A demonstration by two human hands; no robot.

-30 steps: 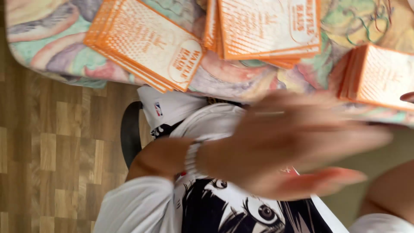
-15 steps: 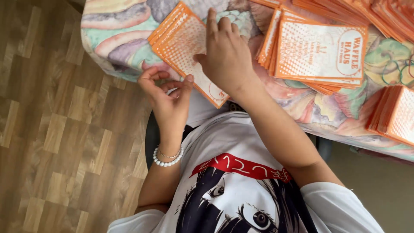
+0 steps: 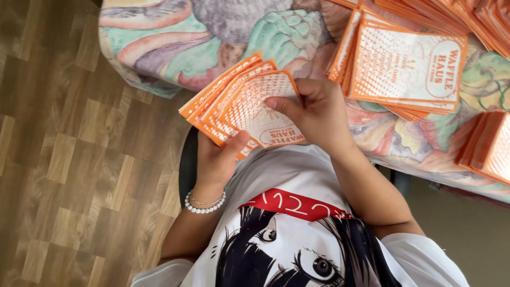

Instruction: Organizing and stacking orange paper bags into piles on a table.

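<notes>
Both hands grip a fanned stack of orange-and-white paper sleeves (image 3: 249,106) above the lap: left hand (image 3: 215,159) fingers clamped underneath, right hand (image 3: 319,114) fingers pinching the top sleeve (near the colourful patterned tabletop (image 3: 212,37)).

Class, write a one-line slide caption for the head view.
Left hand and right hand hold a fan of orange paper sleeves beside stacks of sleeves on a patterned tablecloth.

paper sleeves (image 3: 249,106): orange-white, dotted | tablecloth (image 3: 175,48): pastel swirls | floor (image 3: 64,159): brown wood-grain
</notes>
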